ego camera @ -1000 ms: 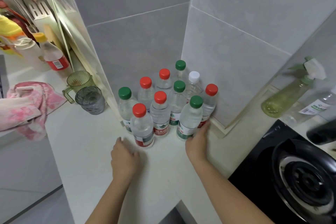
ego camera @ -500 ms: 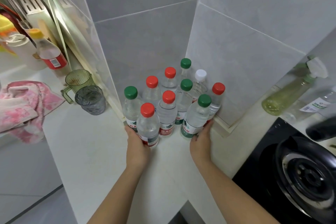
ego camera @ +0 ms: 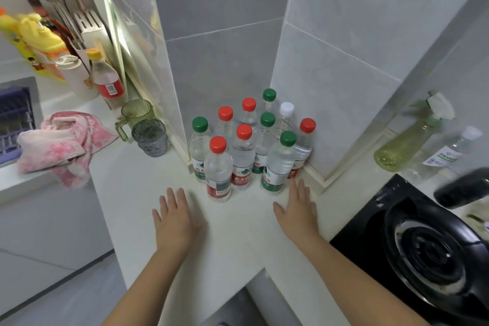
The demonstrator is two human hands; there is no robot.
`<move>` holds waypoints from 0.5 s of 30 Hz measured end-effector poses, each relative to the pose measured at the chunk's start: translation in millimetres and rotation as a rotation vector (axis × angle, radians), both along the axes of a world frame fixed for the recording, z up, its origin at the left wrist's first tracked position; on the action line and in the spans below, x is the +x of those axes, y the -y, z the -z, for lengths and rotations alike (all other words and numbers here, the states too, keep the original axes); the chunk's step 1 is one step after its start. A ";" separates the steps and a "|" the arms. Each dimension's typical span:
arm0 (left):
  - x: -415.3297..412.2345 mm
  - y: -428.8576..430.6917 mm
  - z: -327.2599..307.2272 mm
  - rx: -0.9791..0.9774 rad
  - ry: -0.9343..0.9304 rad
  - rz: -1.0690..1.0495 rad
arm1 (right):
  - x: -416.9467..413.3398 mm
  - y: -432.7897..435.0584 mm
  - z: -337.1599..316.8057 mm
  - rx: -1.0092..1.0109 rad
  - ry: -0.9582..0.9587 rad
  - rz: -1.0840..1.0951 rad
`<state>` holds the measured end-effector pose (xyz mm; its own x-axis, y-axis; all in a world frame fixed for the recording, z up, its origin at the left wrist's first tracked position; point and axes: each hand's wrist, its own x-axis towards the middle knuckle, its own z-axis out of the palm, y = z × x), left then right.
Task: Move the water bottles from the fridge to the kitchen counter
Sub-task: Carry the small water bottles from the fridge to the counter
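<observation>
Several clear water bottles [ego camera: 243,156] with red, green and one white cap stand upright in a tight cluster in the tiled corner of the white kitchen counter [ego camera: 137,193]. The nearest is a red-capped bottle [ego camera: 218,171]; a green-capped bottle [ego camera: 279,164] stands at the front right. My left hand [ego camera: 176,219] lies flat over the counter, fingers straight, a little left of and below the red-capped bottle, holding nothing. My right hand [ego camera: 297,206] is also flat and empty, just below the green-capped bottle, apart from it.
Left of the bottles are a grey cup [ego camera: 150,137], a green mug [ego camera: 136,118], a pink towel [ego camera: 63,143] and a utensil holder with sauce bottles. On the right sit a black gas stove [ego camera: 428,254], a green spray bottle [ego camera: 412,137] and a pan handle [ego camera: 463,189].
Both hands have let go of the front bottles and drawn back toward me, now flat and empty on the counter. The bottles stay in their cluster.
</observation>
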<state>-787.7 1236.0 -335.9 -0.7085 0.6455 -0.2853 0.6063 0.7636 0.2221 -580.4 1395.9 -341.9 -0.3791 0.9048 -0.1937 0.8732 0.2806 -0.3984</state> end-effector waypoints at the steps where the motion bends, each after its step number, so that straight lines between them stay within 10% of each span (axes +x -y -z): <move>1: 6.1 4.2 -5.8 -0.001 -0.020 0.004 | 4.2 4.1 -6.7 0.015 0.007 -0.033; 15: 138.2 99.8 -87.0 0.253 -0.299 -0.103 | 51.0 91.9 -82.8 0.199 -0.040 -0.533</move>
